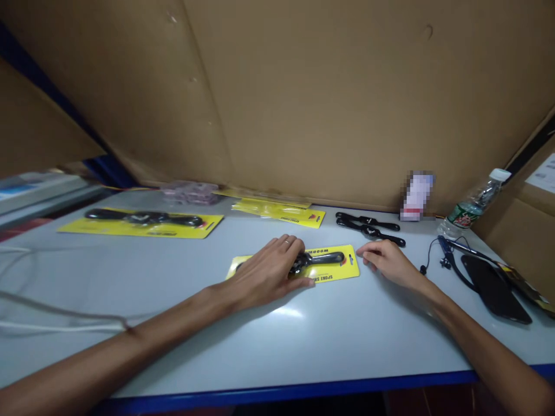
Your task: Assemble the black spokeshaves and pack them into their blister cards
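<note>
A black spokeshave [327,258] lies on a yellow printed card [351,267], apparently under clear plastic, at the middle of the table. My left hand [273,263] is over its left half, fingers wrapped across the tool's middle and thumb along the near edge of the card. The left handle is mostly hidden under that hand. Just off the card's right end is my right hand [385,260], low over the table. Its fingers are loosely bent, slightly apart, with nothing visible in them.
Another carded spokeshave [143,219] lies at left. Yellow cards [299,215] and clear packaging [191,192] rest at the back. Two loose spokeshaves [373,231] lie beyond my right hand. At right are a bottle [470,211], neckband earphones [455,263] and a phone [496,289]. Cardboard [325,104] walls the back.
</note>
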`<state>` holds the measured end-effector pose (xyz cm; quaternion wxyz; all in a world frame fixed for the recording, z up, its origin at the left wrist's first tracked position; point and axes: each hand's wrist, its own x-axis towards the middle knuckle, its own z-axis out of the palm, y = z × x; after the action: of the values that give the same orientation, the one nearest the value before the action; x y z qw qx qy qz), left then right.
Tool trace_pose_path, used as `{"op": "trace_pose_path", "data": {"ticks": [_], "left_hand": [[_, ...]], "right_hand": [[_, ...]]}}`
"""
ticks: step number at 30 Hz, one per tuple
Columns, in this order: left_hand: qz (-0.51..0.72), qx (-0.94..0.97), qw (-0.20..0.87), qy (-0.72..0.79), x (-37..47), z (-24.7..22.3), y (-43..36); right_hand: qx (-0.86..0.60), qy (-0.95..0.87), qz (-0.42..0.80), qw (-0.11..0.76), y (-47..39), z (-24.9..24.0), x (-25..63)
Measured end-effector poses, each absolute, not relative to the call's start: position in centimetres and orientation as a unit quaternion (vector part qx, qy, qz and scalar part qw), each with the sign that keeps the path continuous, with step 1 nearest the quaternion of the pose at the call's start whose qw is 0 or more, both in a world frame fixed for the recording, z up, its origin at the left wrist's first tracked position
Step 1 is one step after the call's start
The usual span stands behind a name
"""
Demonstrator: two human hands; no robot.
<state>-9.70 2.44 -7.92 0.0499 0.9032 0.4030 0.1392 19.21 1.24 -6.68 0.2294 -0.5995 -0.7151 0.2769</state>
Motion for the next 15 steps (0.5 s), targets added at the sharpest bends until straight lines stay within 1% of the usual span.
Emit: {"op": "trace_pose_path", "data": {"ticks": [5, 8, 12, 15], "left_hand": [[0.154, 0.892, 0.001, 0.426, -9.5, -8.0, 1.6], [0.160, 0.895, -0.037, 0.415, -9.4, -8.1, 1.4], [0.160, 0.895, -0.066, 0.412, -9.4, -8.0, 1.4], [0.163, 0.894, -0.092, 0.408, -9.5, -8.1, 1.4]], "right_hand": [[-0.582, -0.652, 0.381, 0.302, 1.1, -6.9, 19.0], [-0.579, -0.617, 0.408, 0.344, 0.6, -6.8, 18.4], [-0.571, -0.588, 0.436, 0.373, -0.1, -6.2, 18.1], [-0.562, -0.540, 0.466, 0.418, -0.3, -5.8, 18.1]]}}
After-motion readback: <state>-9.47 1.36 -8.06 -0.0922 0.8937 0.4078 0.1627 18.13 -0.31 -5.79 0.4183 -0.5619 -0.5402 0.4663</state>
